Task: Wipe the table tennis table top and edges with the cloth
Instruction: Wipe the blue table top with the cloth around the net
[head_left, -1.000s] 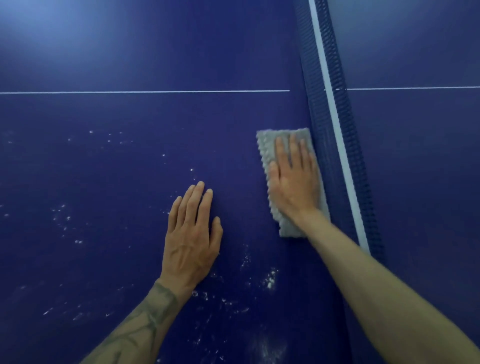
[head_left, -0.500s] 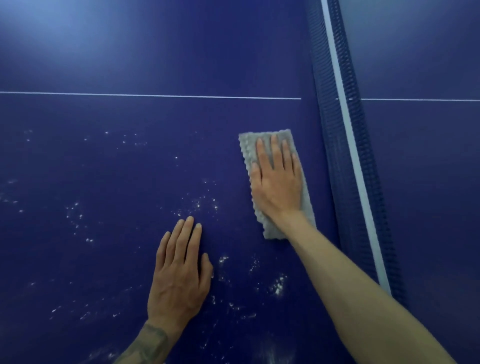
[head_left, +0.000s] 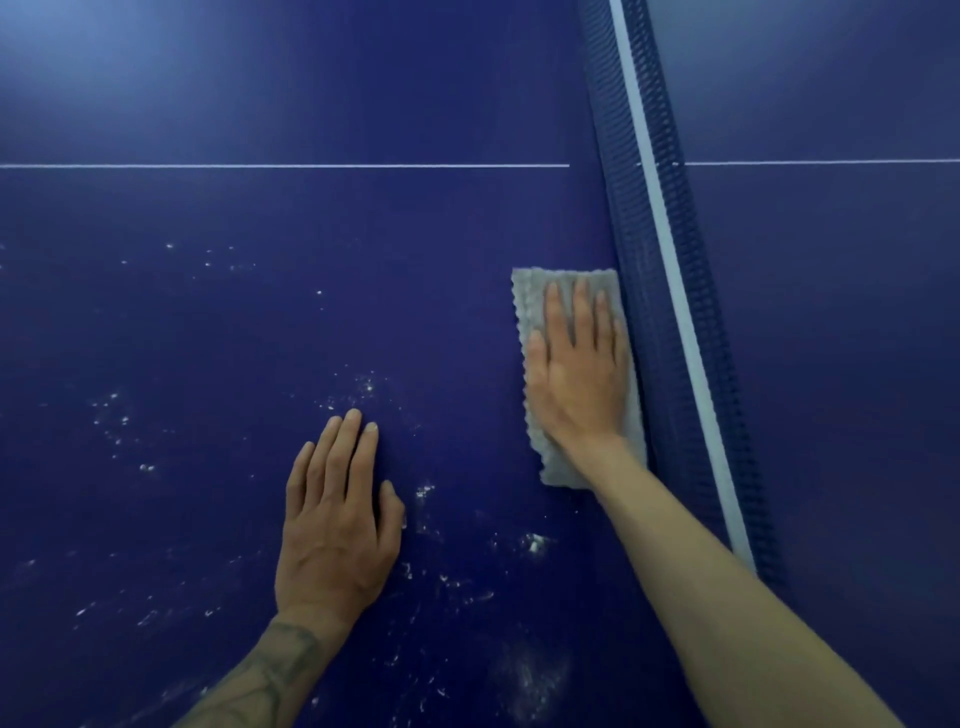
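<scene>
I have the right hand (head_left: 576, 379) pressed flat on the cloth (head_left: 529, 293), palm down. Its fingers (head_left: 582, 306) are straight and close together, pointing away from me. Nothing is curled round the fabric; the hand only presses it onto the table (head_left: 260, 338). The cloth is grey, folded into a narrow oblong with a scalloped left edge. It lies on the blue surface with its long right side against the foot of the net (head_left: 644, 312), on the near side of the white line (head_left: 285, 166) that crosses the table from left to right. Its far end shows beyond the fingertips and its near end pokes out under the wrist. The net runs away from me on the right of my view, dark blue mesh with a pale band (head_left: 675, 312) along its top. My left hand (head_left: 337, 525) rests flat on the bare surface, well to the left of the cloth and nearer to me, its fingers (head_left: 358, 457) straight and together, thumb alongside, holding nothing. A tattoo (head_left: 280, 670) marks that forearm. White specks (head_left: 532, 543) are scattered over the surface around and between the two hands, thicker toward me, and a faint pale smear (head_left: 530, 680) shows near the bottom of my view. A soft glare (head_left: 78, 62) sits on the surface at the far left.
</scene>
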